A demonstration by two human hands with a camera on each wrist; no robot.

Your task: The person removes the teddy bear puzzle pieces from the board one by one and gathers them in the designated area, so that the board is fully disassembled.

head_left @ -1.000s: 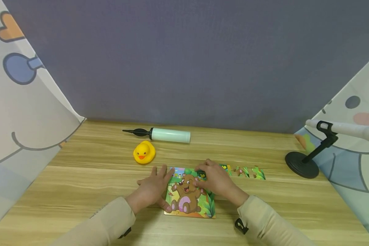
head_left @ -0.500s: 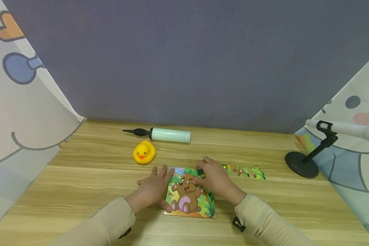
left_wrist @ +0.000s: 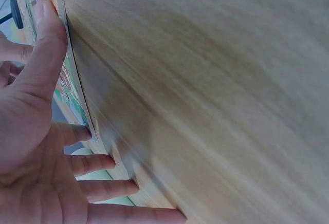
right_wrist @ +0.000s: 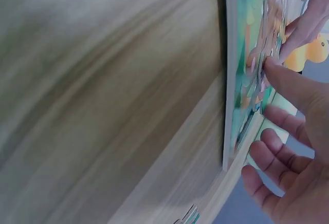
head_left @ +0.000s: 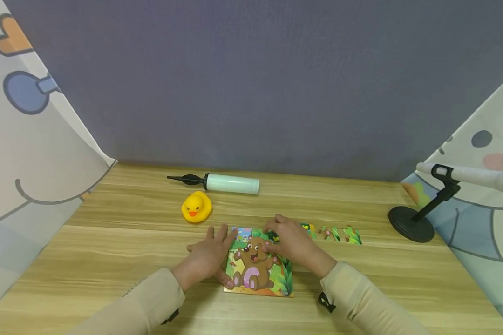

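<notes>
The bear puzzle [head_left: 257, 267] is lying flat on the table [head_left: 109, 251], between the two hands and partly under both. The left hand [head_left: 209, 258] is resting spread on the table at the puzzle's left edge, fingers straight and relaxed, holding nothing; in the left wrist view its thumb [left_wrist: 43, 54] is lying along the board's [left_wrist: 72, 88] edge while the other fingers are pressing flat on the wood. The right hand [head_left: 291, 244] is lying over the puzzle's upper right part, its fingertips pressing on a piece near the top edge; whether it is pinching that piece or only pushing it cannot be told. In the right wrist view its thumb [right_wrist: 293, 88] is touching the picture face [right_wrist: 252, 70] and the fingers are loosely bent beyond the board's far edge.

Just right of the right hand, a row of loose puzzle pieces [head_left: 333, 234] is lying on the table. Beyond the left hand a yellow rubber duck [head_left: 196, 207] is sitting, and behind it a pale green hand pump [head_left: 222, 183] is lying on its side. Well to the right of the right hand, a black round-based stand [head_left: 417, 218] is holding a white rod [head_left: 469, 176].
</notes>
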